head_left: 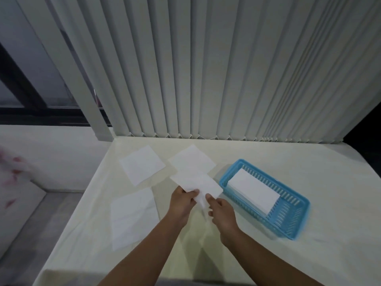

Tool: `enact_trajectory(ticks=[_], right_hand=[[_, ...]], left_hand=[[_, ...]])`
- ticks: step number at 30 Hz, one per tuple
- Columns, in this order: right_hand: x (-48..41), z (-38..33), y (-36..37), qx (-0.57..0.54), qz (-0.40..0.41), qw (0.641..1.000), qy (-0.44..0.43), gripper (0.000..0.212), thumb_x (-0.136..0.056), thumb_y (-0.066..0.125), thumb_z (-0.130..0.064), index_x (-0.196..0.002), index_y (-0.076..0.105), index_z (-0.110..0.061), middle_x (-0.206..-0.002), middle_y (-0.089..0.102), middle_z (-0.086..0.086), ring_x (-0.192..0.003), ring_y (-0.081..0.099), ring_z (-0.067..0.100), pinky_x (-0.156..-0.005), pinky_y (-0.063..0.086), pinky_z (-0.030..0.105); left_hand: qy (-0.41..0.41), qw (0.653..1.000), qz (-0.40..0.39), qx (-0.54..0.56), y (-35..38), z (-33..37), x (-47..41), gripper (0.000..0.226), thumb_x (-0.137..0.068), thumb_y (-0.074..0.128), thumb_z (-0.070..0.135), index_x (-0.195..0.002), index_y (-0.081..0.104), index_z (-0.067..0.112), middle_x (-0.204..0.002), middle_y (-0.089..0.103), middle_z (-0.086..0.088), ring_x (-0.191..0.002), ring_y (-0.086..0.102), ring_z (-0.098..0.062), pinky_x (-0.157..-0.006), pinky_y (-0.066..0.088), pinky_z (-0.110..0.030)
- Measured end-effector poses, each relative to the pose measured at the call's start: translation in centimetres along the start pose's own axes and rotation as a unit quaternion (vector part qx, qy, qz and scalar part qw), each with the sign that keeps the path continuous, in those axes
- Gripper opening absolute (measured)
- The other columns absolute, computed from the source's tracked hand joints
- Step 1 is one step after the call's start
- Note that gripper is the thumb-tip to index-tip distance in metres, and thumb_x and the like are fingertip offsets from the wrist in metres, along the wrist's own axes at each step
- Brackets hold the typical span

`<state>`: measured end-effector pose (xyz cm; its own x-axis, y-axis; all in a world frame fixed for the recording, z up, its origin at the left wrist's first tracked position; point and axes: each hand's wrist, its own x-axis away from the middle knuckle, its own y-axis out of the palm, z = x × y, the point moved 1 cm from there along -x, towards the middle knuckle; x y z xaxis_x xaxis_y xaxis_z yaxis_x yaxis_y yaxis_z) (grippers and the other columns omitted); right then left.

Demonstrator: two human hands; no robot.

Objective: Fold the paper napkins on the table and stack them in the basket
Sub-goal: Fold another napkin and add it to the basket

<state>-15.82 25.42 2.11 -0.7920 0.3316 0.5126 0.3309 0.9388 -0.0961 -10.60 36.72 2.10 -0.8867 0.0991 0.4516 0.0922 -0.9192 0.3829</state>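
A folded paper napkin (198,183) is held above the pale table (257,153) by both hands, just left of the blue basket (292,226). The napkin is an oblong strip, and its long axis is seen to run from the far left toward the near right, with its near edge at the fingers and its far edge overlapping the view of a flat napkin behind it. The left hand (181,205) is closed on the near left corner, thumb on top and pinching the paper; the right hand (222,211) is closed on the near right part of the strip, where a loose fold of paper hangs down between the two hands. The basket is a slotted plastic tray set obliquely on the table, its long axis running from far left to near right, roughly parallel to the held strip. Inside it one folded white napkin (254,190) is laid flat along the same axis, filling the far and middle part of the floor, while the near right end of the floor is left bare. Three unfolded napkins are spread flat on the table: one at the far left (142,165), one at the far centre (190,159) just behind the held strip, and one at the near left (133,217). Vertical blinds (226,69) hang behind the table's far edge.
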Motion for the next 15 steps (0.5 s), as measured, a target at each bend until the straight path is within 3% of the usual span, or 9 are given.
enact_trajectory(ticks=[3,5,8,11,15], right_hand=[[-0.3,-0.8,-1.0,-0.003,0.019,0.999,-0.044,0.021,-0.092,0.058,-0.02,-0.112,0.064,-0.017,-0.099,0.069,-0.001,-0.085,0.063,0.015,-0.066,0.046,0.023],[-0.5,-1.1,-2.1,0.018,0.032,0.998,-0.058,0.019,-0.092,0.059,-0.02,-0.109,0.065,-0.018,-0.098,0.069,-0.001,-0.085,0.064,0.014,-0.067,0.048,0.023],[-1.0,-1.5,-4.6,0.058,0.049,0.995,-0.062,0.011,-0.09,0.062,-0.023,-0.095,0.068,-0.015,-0.089,0.07,-0.001,-0.08,0.064,0.015,-0.071,0.05,0.028],[-1.9,-1.9,-7.9,0.068,0.075,0.993,-0.058,0.02,-0.089,0.064,-0.025,-0.085,0.066,-0.005,-0.082,0.068,0.005,-0.075,0.061,0.018,-0.067,0.047,0.028],[-3.4,-2.6,-12.4,0.027,0.126,0.991,-0.045,0.027,-0.088,0.065,-0.02,-0.066,0.057,-0.006,-0.066,0.055,0.008,-0.064,0.05,0.021,-0.062,0.04,0.031]], left_hand=[[-0.011,1.0,-0.01,0.02,1.2,-0.6,0.0,0.019,-0.092,0.055,0.003,-0.107,0.065,0.01,-0.11,0.071,-0.008,-0.103,0.067,-0.026,-0.078,0.058,-0.032],[-0.024,0.999,0.005,0.024,1.9,-0.7,-0.6,0.014,-0.094,0.056,0.012,-0.104,0.066,0.01,-0.109,0.071,-0.008,-0.102,0.067,-0.026,-0.08,0.057,-0.034],[-0.041,0.999,0.017,0.025,3.4,-0.6,-1.7,0.015,-0.094,0.058,0.019,-0.101,0.066,0.008,-0.107,0.071,-0.01,-0.101,0.067,-0.025,-0.08,0.056,-0.034],[-0.047,0.999,0.013,0.018,5.5,-0.6,-2.8,0.015,-0.093,0.059,0.019,-0.1,0.065,0.007,-0.103,0.071,-0.009,-0.097,0.067,-0.023,-0.079,0.056,-0.032],[-0.044,0.995,0.011,-0.088,8.4,-0.9,-4.1,0.009,-0.09,0.062,0.019,-0.085,0.065,0.012,-0.084,0.068,-0.004,-0.076,0.062,-0.014,-0.075,0.053,-0.026]])
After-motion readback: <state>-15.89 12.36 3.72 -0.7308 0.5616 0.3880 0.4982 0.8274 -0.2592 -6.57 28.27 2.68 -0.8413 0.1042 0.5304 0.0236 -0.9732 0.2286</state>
